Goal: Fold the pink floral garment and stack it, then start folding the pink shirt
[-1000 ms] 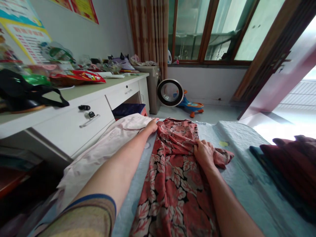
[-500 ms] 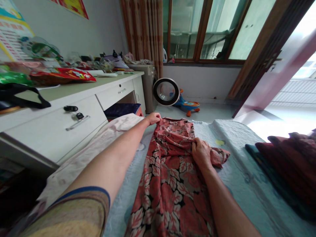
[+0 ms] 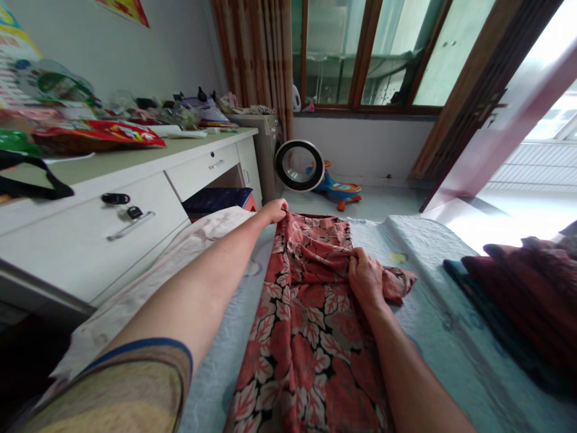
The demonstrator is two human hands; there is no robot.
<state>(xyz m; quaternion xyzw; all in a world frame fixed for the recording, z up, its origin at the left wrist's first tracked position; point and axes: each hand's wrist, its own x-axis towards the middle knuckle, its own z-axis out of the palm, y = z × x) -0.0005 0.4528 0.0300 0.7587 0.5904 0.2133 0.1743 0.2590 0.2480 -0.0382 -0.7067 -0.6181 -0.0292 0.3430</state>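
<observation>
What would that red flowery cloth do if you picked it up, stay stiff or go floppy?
The flowery cloth would probably go floppy, since it bunches into soft creases beside the right hand. It is likely light, as its folds look thin. It probably wouldn't roll if pushed, just wrinkle, because it lies spread over the blue sheet.

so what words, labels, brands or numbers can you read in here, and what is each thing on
Nothing reads clearly.
Wall poster at the left edge: lines of print, too blurred to read.
Red packet on the desk: pale markings, too blurred to read.
Floral cloth: leaf and flower print, no lettering visible.
</observation>
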